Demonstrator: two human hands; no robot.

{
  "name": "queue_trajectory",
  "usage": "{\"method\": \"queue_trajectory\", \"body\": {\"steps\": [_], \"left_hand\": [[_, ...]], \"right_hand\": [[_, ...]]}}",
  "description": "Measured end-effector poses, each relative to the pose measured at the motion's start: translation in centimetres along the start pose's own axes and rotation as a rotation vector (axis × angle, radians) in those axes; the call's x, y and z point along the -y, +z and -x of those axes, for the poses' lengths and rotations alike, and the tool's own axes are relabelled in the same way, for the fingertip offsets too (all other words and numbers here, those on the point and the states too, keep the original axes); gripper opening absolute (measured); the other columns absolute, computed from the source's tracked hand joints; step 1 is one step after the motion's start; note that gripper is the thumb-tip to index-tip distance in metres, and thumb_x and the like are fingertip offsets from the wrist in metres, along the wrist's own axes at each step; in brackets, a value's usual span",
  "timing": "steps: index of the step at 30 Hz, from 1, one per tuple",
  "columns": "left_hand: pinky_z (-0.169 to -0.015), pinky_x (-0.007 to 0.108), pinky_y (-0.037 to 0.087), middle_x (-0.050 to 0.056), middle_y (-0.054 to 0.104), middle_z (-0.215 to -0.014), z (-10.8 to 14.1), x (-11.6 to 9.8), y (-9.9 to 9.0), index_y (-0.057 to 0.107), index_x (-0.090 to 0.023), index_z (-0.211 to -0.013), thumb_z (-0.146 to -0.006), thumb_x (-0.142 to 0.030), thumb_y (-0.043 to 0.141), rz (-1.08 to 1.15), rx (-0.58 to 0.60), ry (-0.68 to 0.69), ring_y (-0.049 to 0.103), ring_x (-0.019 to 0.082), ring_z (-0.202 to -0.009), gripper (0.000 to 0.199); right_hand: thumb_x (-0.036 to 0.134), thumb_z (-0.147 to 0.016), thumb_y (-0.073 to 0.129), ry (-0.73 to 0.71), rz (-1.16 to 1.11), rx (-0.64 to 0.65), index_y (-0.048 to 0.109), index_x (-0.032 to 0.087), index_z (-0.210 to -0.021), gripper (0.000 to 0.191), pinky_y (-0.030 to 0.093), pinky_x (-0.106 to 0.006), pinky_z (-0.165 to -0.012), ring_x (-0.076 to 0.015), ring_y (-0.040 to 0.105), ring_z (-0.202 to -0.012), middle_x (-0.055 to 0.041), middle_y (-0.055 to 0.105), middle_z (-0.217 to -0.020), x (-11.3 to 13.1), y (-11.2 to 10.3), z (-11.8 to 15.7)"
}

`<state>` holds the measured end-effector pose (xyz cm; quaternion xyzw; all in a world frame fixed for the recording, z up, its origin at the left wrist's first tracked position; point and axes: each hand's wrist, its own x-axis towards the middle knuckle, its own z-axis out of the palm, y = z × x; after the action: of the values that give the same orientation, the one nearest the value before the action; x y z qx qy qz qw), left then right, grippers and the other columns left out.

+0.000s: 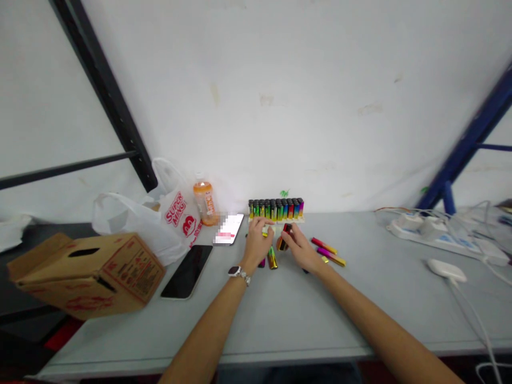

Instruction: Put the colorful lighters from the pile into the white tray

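My right hand (pixel 301 248) is closed around a dark red and black piece (pixel 286 229) that looks like a lighter, with a gold part below it. Beside it, my left hand (pixel 258 242) has its fingers bent together; a bit of yellow shows under them, but what they grip is hidden. Just behind both hands stand rows of metallic rainbow lighters (pixel 276 209) with black tops, upright on a pale tray (pixel 302 220). A gold-green lighter (pixel 272 260) lies between my wrists. To the right lie a red-yellow one (pixel 324 245) and a purple-yellow one (pixel 331 256).
On the left are a cardboard box (pixel 128 272), a white plastic bag (pixel 160 224), an orange drink bottle (pixel 205 202), a dark phone (pixel 188 272) and a phone with a lit screen (pixel 234 226). At right sit a power strip (pixel 444 234) and a white charger (pixel 447 270) with cables. A wall stands behind.
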<state>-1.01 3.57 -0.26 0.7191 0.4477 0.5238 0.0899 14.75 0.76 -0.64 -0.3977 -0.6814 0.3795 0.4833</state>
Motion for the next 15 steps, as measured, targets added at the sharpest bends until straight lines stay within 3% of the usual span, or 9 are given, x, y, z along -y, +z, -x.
{"method": "queue_trajectory", "body": {"steps": [3,6,9,15], "left_hand": [[-0.094,0.037,0.048,0.006,0.060,-0.098,1.0,-0.3,0.5,0.064,-0.019,-0.091,-0.087,-0.013,0.051,0.074,0.060,-0.009,0.059,0.020,-0.100,0.015],[-0.092,0.036,0.048,0.005,0.061,-0.096,1.2,-0.7,0.3,0.065,-0.019,-0.090,-0.088,-0.015,0.051,0.085,0.133,0.025,0.059,0.019,-0.098,0.015],[-0.083,0.032,0.049,0.005,0.062,-0.096,1.1,-1.6,0.2,0.065,-0.019,-0.091,-0.090,-0.016,0.050,0.097,0.204,0.043,0.059,0.018,-0.093,0.015],[-0.067,0.026,0.045,0.004,0.061,-0.092,1.4,-2.8,0.7,0.063,-0.018,-0.090,-0.089,-0.016,0.050,0.121,0.296,0.083,0.056,0.015,-0.083,0.013]], "right_hand": [[0.056,-0.089,0.047,0.052,-0.252,-0.024,0.041,0.025,-0.095,0.032,0.045,-0.026,-0.057,-0.0137,0.054,-0.059,0.0053,0.055,-0.068,0.6,0.4,0.3],[0.058,-0.083,0.054,0.149,-0.361,-0.080,0.044,0.025,-0.091,0.036,0.030,-0.021,-0.042,-0.0090,0.036,-0.043,0.0102,0.039,-0.057,0.8,0.4,0.3],[0.063,-0.082,0.054,0.204,-0.370,-0.120,0.046,0.022,-0.076,0.042,0.019,-0.022,-0.040,-0.0072,0.024,-0.040,0.0105,0.029,-0.051,0.6,0.0,0.2],[0.071,-0.083,0.047,0.156,-0.266,-0.185,0.040,0.022,-0.057,0.056,0.019,-0.026,-0.043,-0.0082,0.025,-0.042,0.0070,0.028,-0.046,0.3,-0.3,0.5]]}}
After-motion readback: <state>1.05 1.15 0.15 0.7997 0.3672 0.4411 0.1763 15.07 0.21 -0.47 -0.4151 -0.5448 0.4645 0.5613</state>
